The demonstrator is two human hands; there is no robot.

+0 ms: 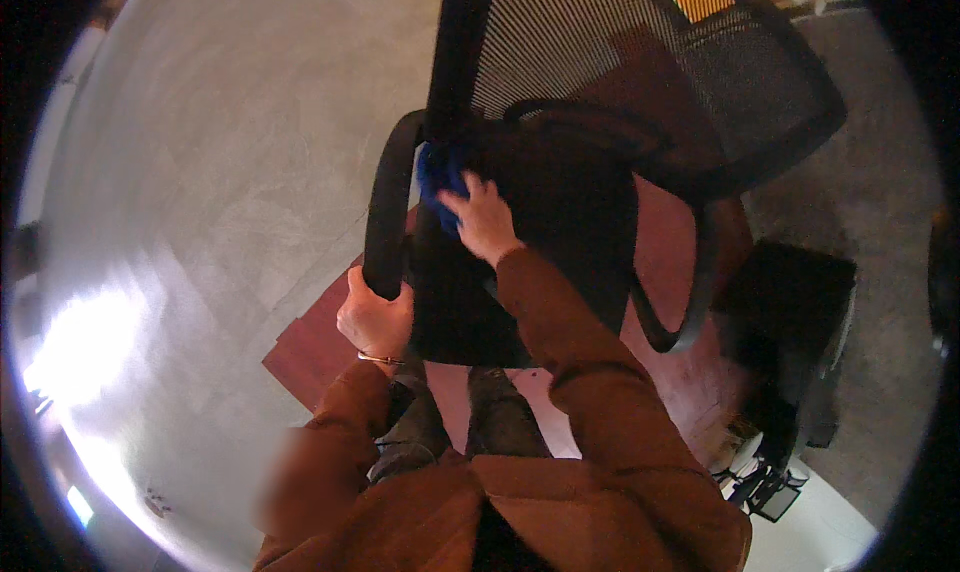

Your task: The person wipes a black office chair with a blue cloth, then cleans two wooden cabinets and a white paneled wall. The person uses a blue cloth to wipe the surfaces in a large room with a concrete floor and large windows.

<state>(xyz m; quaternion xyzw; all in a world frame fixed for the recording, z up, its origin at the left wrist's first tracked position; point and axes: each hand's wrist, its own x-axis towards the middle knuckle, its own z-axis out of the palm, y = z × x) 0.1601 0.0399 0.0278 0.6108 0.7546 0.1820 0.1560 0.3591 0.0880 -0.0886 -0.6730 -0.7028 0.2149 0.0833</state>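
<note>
A black office chair with a mesh back stands in front of me, its dark seat (560,212) facing up. My left hand (375,317) is closed around the front end of the chair's left armrest (388,212). Toward the rear left corner of the seat, beside that armrest, lies a bunched blue cloth (436,180). My right hand (485,220) holds the cloth against the chair, with thumb and fingers partly spread over it. The fingertips are slightly blurred, and some of the cloth is hidden under them.
The mesh backrest (590,57) rises at the far side, and the right armrest (670,337) loops out on the right. Below the chair is a reddish mat (300,357) on grey floor (250,152). A dark box-like object (790,302) stands at right, near a white surface (825,532) with small black equipment.
</note>
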